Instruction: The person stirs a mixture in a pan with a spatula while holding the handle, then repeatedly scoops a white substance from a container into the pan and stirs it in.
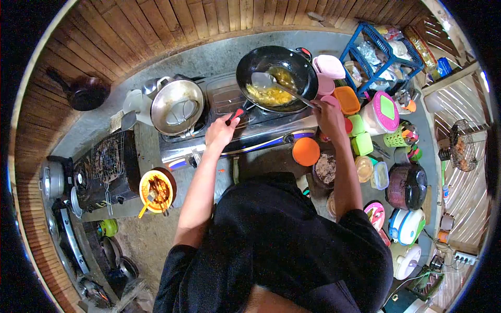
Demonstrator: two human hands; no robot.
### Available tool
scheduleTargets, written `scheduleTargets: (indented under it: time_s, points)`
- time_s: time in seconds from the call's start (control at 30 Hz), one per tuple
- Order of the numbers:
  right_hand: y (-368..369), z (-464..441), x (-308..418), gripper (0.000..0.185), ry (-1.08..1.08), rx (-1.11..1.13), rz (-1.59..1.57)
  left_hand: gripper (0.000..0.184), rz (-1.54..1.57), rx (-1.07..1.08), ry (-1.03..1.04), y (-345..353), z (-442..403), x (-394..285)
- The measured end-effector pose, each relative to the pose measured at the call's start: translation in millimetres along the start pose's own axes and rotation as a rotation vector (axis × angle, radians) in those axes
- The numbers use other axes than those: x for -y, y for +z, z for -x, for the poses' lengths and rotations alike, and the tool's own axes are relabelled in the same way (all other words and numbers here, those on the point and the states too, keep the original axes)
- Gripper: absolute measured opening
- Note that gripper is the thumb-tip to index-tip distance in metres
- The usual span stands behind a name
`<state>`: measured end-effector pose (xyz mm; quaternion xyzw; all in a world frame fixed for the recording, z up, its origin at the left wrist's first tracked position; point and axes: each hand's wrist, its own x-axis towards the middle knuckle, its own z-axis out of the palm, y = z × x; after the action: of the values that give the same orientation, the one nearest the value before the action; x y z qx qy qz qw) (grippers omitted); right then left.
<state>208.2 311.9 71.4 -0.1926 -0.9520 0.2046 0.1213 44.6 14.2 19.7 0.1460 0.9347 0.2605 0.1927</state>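
Note:
A black wok sits on the right side of the gas stove. Inside it, yellow food, which looks like egg, lies in shiny oil. My left hand is closed around the wok's red and black handle. The fingers of my right hand wrap round the handle of a metal spatula. Its flat blade rests in the wok at the edge of the food. The grip end of the spatula is hidden in my hand.
On the left burner stands a metal pan with a strainer in it. An orange bowl of red sauce is at left. Plastic containers, an orange lid and a dark pot crowd the right. A blue rack stands behind.

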Motion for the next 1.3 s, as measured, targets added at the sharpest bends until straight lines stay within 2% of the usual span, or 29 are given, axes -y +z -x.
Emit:
scheduleTargets:
  time_s: [0.1,0.33,0.4,0.47,0.5,0.57,0.6,0.67,0.8,0.9,0.93,1.0,1.03,1.1,1.2,1.23,1.3]
  points:
    - [-36.9,17.6,12.7,0.025,0.044,0.000,0.149,0.048,-0.004,-0.004,-0.003,3.0,-1.7,2.5]
    - [-89.4,52.3,22.6,0.026,0.029,-0.016,0.165,0.047,-0.029,-0.029,0.003,7.3,-3.7,5.7]
    - [-78.4,49.8,14.8,0.027,-0.024,-0.029,0.114,0.046,-0.016,-0.023,-0.004,6.4,-3.7,5.4]
    - [-56.2,41.1,9.5,0.028,0.029,0.109,0.159,0.045,-0.011,-0.024,0.014,8.1,-4.3,7.3]
    - [-31.7,36.0,-5.9,0.029,-0.024,0.077,0.082,0.045,-0.005,-0.027,0.031,7.8,-4.8,8.1]
    - [-7.4,22.1,9.1,0.026,0.088,0.207,0.240,0.044,-0.002,-0.029,0.024,6.2,-2.8,6.6]
    - [2.4,15.1,21.4,0.026,0.084,0.203,0.238,0.044,0.001,-0.028,0.019,5.4,-1.9,5.2]
    - [17.4,4.4,39.9,0.021,-0.191,-0.023,0.059,0.044,0.001,-0.034,0.013,3.7,0.3,3.2]
    - [41.0,-33.1,25.7,0.016,-0.201,-0.025,0.243,0.046,0.007,-0.052,0.022,6.3,-4.2,6.0]
    - [23.5,-44.8,10.0,0.013,-0.103,-0.152,0.405,0.046,0.013,-0.004,-0.015,0.7,1.0,0.6]
    - [15.0,-47.8,4.4,0.013,-0.105,-0.153,0.407,0.046,0.016,-0.005,-0.014,0.8,0.1,0.3]
    - [1.0,-55.2,-15.6,0.015,-0.170,-0.376,0.387,0.047,0.007,-0.018,0.004,1.9,0.1,1.8]
    - [-1.3,-59.8,-35.4,0.015,-0.166,-0.374,0.389,0.047,0.007,-0.014,0.006,3.0,-0.1,2.7]
    - [-0.1,-68.1,-68.1,0.018,0.005,-0.119,0.499,0.047,0.013,-0.025,0.017,3.4,-1.3,3.6]
    - [3.8,-68.3,-84.6,0.025,-0.009,-0.073,0.344,0.047,-0.008,-0.013,0.006,2.6,-0.5,2.6]
    - [13.0,-72.2,-93.6,0.025,-0.012,-0.073,0.345,0.047,-0.007,-0.015,0.006,1.1,-0.1,1.3]
    - [29.1,-76.4,-97.8,0.029,-0.133,0.073,0.439,0.048,0.002,-0.004,-0.004,-0.5,2.1,-0.6]
